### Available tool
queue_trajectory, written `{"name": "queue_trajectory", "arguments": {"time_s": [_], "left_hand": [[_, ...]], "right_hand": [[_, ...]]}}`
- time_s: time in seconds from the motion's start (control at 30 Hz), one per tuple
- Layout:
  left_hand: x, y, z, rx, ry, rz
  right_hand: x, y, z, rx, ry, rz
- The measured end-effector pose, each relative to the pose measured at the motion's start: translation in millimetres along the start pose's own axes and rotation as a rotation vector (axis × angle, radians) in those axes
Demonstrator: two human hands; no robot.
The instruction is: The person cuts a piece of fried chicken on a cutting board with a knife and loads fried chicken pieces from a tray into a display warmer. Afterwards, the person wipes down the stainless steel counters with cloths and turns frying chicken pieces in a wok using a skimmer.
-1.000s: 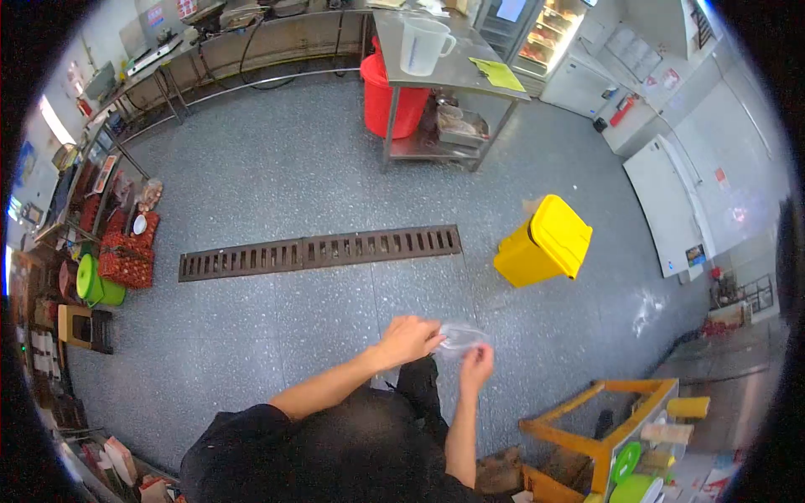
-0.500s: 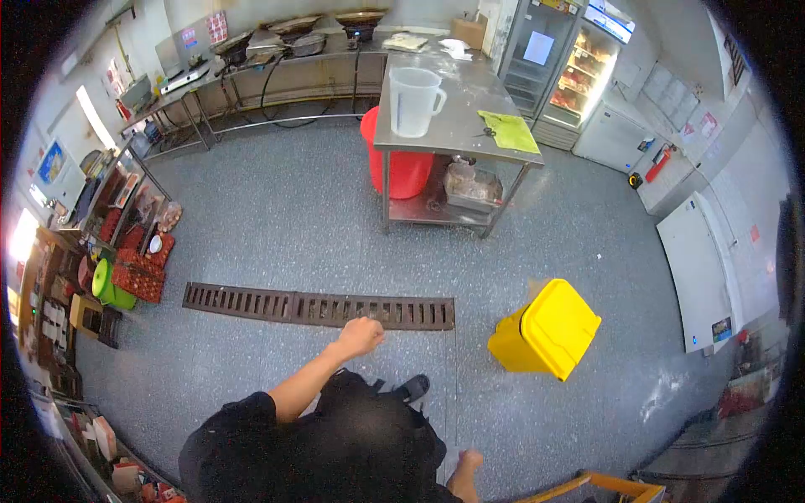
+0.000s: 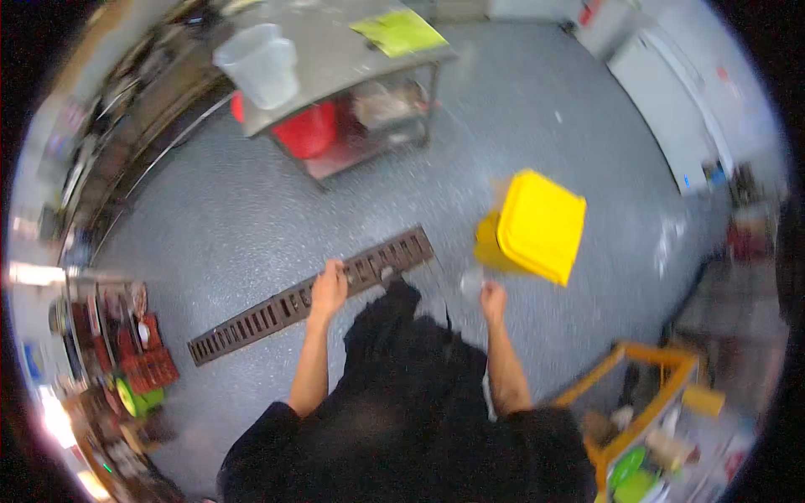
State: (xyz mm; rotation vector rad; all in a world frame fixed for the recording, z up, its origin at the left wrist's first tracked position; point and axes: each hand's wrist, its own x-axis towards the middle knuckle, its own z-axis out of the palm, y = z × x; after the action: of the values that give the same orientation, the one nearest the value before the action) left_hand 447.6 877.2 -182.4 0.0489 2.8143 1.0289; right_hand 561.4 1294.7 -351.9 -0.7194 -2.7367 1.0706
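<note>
My left hand (image 3: 329, 287) is in front of my body with its fingers curled closed, above the dark drain grate (image 3: 306, 295). Whatever it may hold is hidden and blurred. My right hand (image 3: 494, 299) is closed on a small see-through whitish object (image 3: 472, 282), which sticks out to the left of its fingers. Motion blur hides its exact kind. Beyond this hand, to the upper right, stands a yellow bin (image 3: 543, 226) with its lid down. The hand appears apart from the bin.
A steel table (image 3: 327, 50) at the upper left bears a translucent pitcher (image 3: 258, 67) and a yellow-green cloth (image 3: 399, 32). Beneath it are a red tub (image 3: 306, 132) and a grey container. A yellow frame (image 3: 641, 402) stands at the lower right, and a white freezer (image 3: 662, 109) at the upper right.
The view has turned right and tilted down, so the table slides to the upper left. My right hand has risen into view with the see-through object; my left hand remains curled.
</note>
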Motion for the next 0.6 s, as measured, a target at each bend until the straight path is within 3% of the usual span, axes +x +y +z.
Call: {"name": "queue_trajectory", "arguments": {"time_s": [0.13,0.17,0.23,0.27,0.33,0.47,0.57,0.6], "left_hand": [[85,-9,3,0.221,-0.47,0.088],[113,-10,11,0.255,-0.504,0.116],[161,-9,27,0.222,-0.38,0.209],[154,-17,28,0.216,-0.345,0.234],[178,-29,36,-0.013,-0.424,0.086],[187,-73,83,-0.317,-0.334,-0.15],[146,-159,130,-0.493,-0.323,-0.378],[119,-183,135,-0.368,-0.415,-0.47]], "right_hand": [[19,29,-33,-0.172,0.145,0.27],[19,27,-36,-0.142,0.188,0.3],[23,17,-58,-0.103,0.236,0.33],[4,8,-69,-0.112,0.136,0.398],[41,-23,-73,-0.099,0.003,0.472],[71,-39,-36,0.025,-0.147,0.136],[120,-107,-13,-0.064,-0.298,-0.193],[136,-136,-19,-0.003,-0.429,-0.111]]}}
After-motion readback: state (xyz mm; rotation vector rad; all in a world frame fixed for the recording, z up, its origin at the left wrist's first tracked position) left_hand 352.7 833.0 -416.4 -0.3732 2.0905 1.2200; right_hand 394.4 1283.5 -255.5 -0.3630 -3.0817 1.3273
